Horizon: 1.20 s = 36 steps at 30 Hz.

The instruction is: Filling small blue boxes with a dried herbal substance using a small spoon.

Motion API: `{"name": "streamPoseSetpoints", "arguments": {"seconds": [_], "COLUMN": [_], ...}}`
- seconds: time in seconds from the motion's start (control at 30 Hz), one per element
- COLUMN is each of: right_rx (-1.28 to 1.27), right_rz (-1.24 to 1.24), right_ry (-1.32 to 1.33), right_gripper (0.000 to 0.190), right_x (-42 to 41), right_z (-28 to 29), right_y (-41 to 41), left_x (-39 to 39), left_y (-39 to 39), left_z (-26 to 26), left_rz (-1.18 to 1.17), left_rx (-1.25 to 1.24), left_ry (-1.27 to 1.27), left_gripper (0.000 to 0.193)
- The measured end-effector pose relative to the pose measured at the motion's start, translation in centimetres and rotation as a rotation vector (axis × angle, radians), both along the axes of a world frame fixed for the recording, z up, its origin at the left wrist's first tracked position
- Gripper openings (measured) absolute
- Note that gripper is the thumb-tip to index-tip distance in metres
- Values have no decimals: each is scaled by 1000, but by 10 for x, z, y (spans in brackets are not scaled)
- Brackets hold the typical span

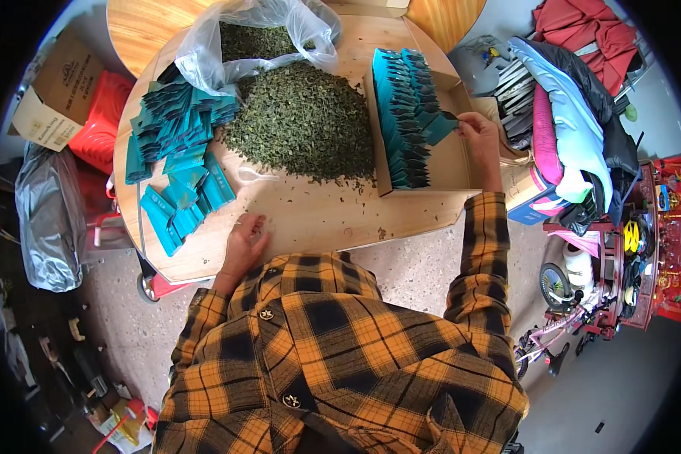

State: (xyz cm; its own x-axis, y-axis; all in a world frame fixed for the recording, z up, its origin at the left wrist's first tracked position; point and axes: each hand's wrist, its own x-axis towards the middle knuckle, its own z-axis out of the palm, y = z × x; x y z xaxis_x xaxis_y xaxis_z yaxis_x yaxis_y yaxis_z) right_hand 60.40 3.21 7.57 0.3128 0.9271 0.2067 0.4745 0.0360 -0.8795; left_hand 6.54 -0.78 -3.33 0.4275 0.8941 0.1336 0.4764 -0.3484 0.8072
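Note:
My right hand pinches the edge of a teal packet at the cardboard box. Rows of upright teal packets fill the box's left part. My left hand rests near the table's front edge with fingers loosely curled and holds nothing. Between the hands and farther back lies a heap of dried green leaves, partly spilling from a clear plastic bag. A white plastic scoop lies at the heap's front left. Piled teal packets and several scattered flat ones lie on the left.
The wooden table has a rounded left side and bears leaf crumbs. Left of it are a red plastic stool, an open carton and a grey plastic bag. Piled clothes and a bicycle stand on the right.

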Motion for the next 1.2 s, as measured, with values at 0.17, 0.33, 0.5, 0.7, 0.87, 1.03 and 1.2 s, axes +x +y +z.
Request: {"name": "streamPoseSetpoints", "arguments": {"seconds": [0.17, 0.33, 0.5, 0.7, 0.87, 1.03, 1.2], "right_rx": [-73, -76, -58, -21, -24, -6, -10], "right_rz": [61, 69, 71, 74, 69, 54, 34], "right_ry": [99, 96, 116, 118, 141, 86, 111], "right_gripper": [14, 14, 14, 14, 13, 14, 15], "right_x": [-6, -8, -10, -17, -15, -17, -19], "right_z": [-15, -24, -25, -20, -26, -26, -26], "right_y": [13, 21, 21, 23, 24, 24, 22], "left_x": [0, 3, 5, 5, 6, 5, 4], "left_y": [-2, -2, -4, -4, -4, -4, -5], "left_z": [0, 0, 2, 1, 0, -1, -2], "left_rz": [-3, 6, 27, 31, 35, 41, 31], "left_rx": [18, 33, 34, 48, 23, 35, 29], "left_ry": [54, 77, 80, 98, 82, 104, 91], "left_gripper": [34, 34, 33, 32, 32, 32, 32]}}
